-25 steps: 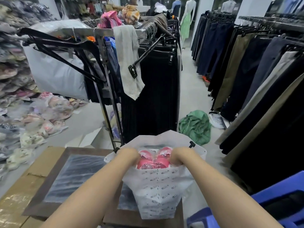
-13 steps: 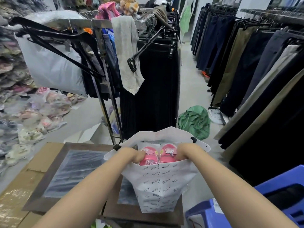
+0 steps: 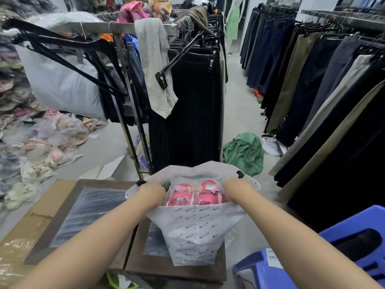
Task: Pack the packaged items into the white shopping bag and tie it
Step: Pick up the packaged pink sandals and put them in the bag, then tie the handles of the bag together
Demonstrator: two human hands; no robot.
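Observation:
A white shopping bag (image 3: 198,230) printed with small black logos stands open on a dark-framed table (image 3: 62,222). Inside its mouth lies a clear packet of pink sandals (image 3: 195,195). My left hand (image 3: 153,192) is sunk into the bag at the packet's left side. My right hand (image 3: 235,189) is sunk in at the packet's right side. The fingers of both hands are hidden behind the bag's near wall and the packet. Black handle ends show at the bag's rim on both sides.
A metal clothes rack (image 3: 133,130) with black hangers and dark trousers stands just beyond the table. More trousers hang along the right. A green garment (image 3: 243,153) lies on the floor. Blue plastic stools (image 3: 312,257) sit at lower right. Packaged shoes (image 3: 41,147) pile up at left.
The bag's mouth has been spread wider, with both hands moved apart to the packet's sides. More of the pink sandals shows now.

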